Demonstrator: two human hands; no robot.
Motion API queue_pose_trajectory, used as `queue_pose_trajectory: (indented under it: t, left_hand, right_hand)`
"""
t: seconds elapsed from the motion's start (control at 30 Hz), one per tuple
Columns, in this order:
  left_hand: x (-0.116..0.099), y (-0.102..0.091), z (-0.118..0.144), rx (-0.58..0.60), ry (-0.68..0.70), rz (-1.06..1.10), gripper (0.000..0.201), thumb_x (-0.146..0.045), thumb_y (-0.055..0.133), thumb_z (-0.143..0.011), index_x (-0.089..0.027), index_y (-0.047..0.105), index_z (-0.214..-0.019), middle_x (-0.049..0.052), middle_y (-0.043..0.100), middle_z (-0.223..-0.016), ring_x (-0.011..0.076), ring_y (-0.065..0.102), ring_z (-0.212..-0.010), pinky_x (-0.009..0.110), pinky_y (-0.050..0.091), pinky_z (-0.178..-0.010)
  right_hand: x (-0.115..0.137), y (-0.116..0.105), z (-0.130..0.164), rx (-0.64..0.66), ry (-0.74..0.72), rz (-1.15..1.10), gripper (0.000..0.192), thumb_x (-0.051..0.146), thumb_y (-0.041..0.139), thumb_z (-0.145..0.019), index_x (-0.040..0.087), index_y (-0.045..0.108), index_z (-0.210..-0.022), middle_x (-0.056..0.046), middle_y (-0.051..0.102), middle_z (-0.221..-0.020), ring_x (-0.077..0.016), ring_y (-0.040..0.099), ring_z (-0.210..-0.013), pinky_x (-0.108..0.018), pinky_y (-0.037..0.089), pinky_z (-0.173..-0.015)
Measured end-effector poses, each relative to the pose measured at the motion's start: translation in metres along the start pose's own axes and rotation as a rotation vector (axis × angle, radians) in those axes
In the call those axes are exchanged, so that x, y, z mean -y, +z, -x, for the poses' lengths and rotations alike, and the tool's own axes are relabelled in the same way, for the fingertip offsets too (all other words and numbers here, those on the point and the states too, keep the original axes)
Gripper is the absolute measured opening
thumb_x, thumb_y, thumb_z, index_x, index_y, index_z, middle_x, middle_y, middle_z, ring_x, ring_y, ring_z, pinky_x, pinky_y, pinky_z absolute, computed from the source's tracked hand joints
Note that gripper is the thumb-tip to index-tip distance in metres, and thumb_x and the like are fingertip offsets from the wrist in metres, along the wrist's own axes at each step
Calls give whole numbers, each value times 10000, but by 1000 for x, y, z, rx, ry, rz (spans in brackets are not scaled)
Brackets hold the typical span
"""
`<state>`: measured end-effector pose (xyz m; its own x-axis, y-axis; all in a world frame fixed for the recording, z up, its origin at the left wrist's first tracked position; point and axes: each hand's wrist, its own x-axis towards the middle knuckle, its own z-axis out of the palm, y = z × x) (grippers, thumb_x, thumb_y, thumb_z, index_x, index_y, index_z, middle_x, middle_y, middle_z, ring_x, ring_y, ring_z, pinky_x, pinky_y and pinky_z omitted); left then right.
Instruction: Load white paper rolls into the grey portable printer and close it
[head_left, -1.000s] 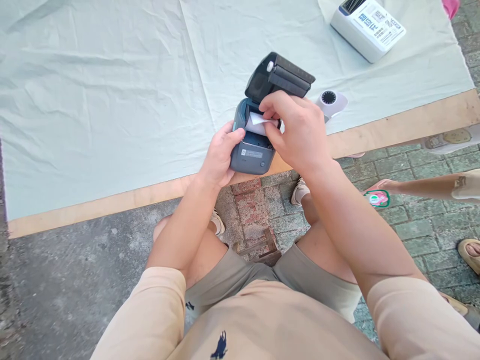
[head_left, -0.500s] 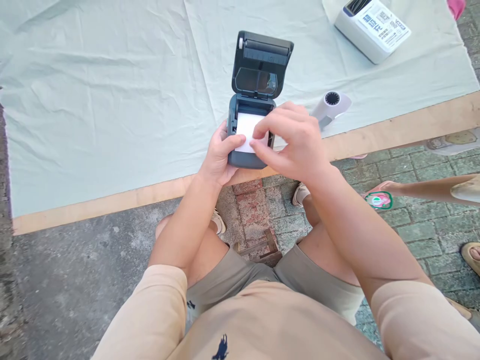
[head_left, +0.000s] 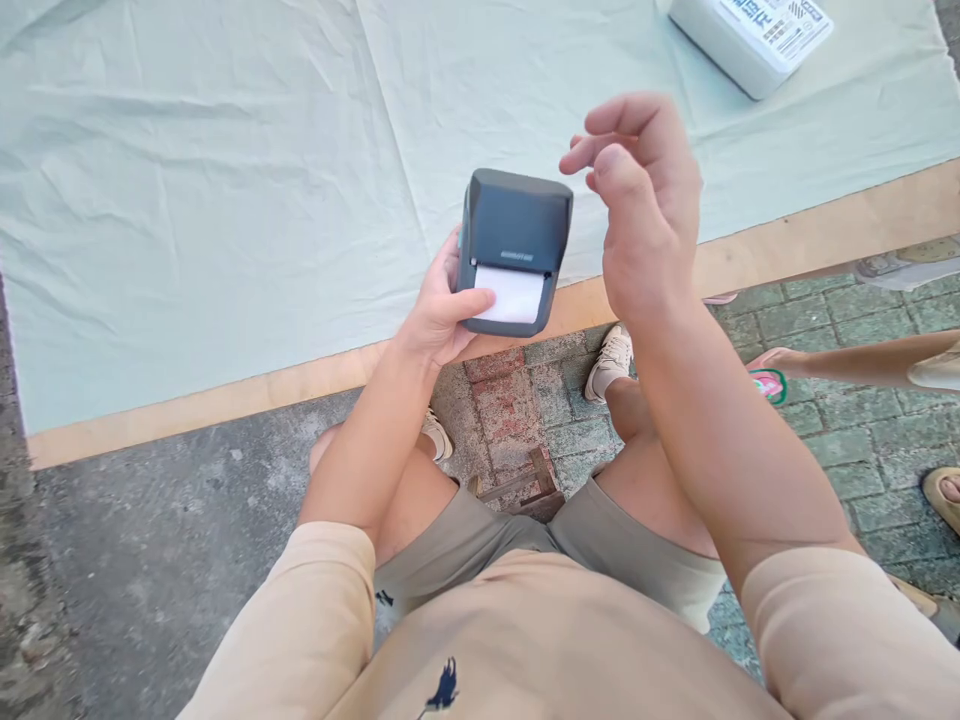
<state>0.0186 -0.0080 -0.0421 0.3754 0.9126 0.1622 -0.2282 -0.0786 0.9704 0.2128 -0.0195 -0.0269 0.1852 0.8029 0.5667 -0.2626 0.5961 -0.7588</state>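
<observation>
A dark, compact label printer (head_left: 519, 215) rests in my left hand (head_left: 442, 305) above the table's front edge. My left fingers wrap its side and underside, and the thumb presses on the white paper (head_left: 517, 292) lying on its lower face. The printer's lid is down over the upper part; whether it has latched I cannot tell. My right hand (head_left: 649, 200) is raised to the right of the printer, apart from it. Its fingers are loosely bent and spread, with nothing between them.
A pale cloth (head_left: 225, 200) covers the wooden table (head_left: 187, 408). Toward the back right lies a white box (head_left: 750, 45) with a printed label. Another person's foot in a pink and green sandal (head_left: 772, 382) is on the brick paving at right. A small wooden stool (head_left: 536, 490) shows between my legs.
The printer's lid, upright before, has swung down over the paper. My right hand has left the paper and moved up and right, now hiding the white cylindrical object on the cloth.
</observation>
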Motion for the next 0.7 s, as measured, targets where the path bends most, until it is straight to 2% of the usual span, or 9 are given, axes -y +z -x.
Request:
queue_pose_trajectory:
  t: [0.1, 0.2, 0.27, 0.33, 0.4, 0.53, 0.6, 0.7]
  left_hand:
    - [4, -7, -6, 47, 11, 13, 779, -491, 966, -626, -224, 572, -1243, 91, 706, -1233, 348, 718, -1218, 421, 666, -938]
    - [8, -15, -12, 93, 7, 5, 897, -496, 983, -553, -239, 524, -1279, 94, 700, -1276, 371, 702, -1252, 431, 666, -959]
    - [9, -15, -13, 105, 14, -11, 900, -501, 970, -568, -246, 503, -1294, 93, 693, -1308, 374, 688, -1283, 441, 661, -994]
    - [6, -12, -11, 108, 20, -17, 865, -511, 948, -602, -245, 504, -1295, 88, 695, -1308, 372, 682, -1294, 445, 659, -1007]
    - [1, -5, -8, 110, 2, 4, 791, -561, 891, -667, -234, 529, -1289, 87, 696, -1311, 372, 674, -1307, 453, 656, -1017]
    - [-9, 8, -5, 37, -59, 84, 645, -745, 555, -870, -194, 605, -1202, 96, 714, -1250, 352, 612, -1400, 456, 629, -1088]
    - [-11, 10, -6, -24, -85, 121, 614, -710, 380, -960, -182, 623, -1160, 104, 728, -1184, 320, 577, -1450, 437, 606, -1133]
    - [-11, 10, -8, -52, -109, 190, 585, -569, 238, -1031, -160, 646, -1128, 112, 734, -1151, 295, 573, -1461, 445, 592, -1153]
  right_hand:
    - [-10, -6, -1, 40, 22, 114, 212, 373, 639, -963, 205, 586, -1081, -51, 629, -1134, -132, 608, -1092, -284, 480, -959]
    - [-19, -10, -1, 87, 49, 182, 477, 583, 741, -872, 260, 557, -1171, -25, 591, -1337, -175, 557, -1328, -299, 529, -1050]
    - [-23, -11, 1, 137, 131, 165, 691, 698, 778, -806, 292, 507, -1295, -13, 519, -1469, -188, 489, -1440, -288, 556, -1089]
    - [-27, -10, 3, 243, 237, 129, 870, 752, 790, -781, 301, 415, -1422, -37, 523, -1469, -197, 524, -1413, -292, 583, -1072]
    - [-33, -9, 5, 337, 298, 107, 955, 772, 788, -780, 284, 356, -1478, -59, 593, -1351, -194, 613, -1268, -299, 608, -1008]
    - [-43, -8, 6, 343, 310, 107, 920, 729, 802, -784, 271, 379, -1460, -56, 630, -1271, -185, 653, -1162, -290, 626, -945]
    - [-43, -7, 6, 333, 318, 110, 870, 668, 808, -794, 276, 393, -1451, -53, 638, -1262, -184, 658, -1152, -289, 632, -931]
    - [-39, -4, 4, 344, 319, 106, 820, 574, 818, -789, 284, 413, -1440, -50, 643, -1255, -186, 656, -1162, -290, 635, -942]
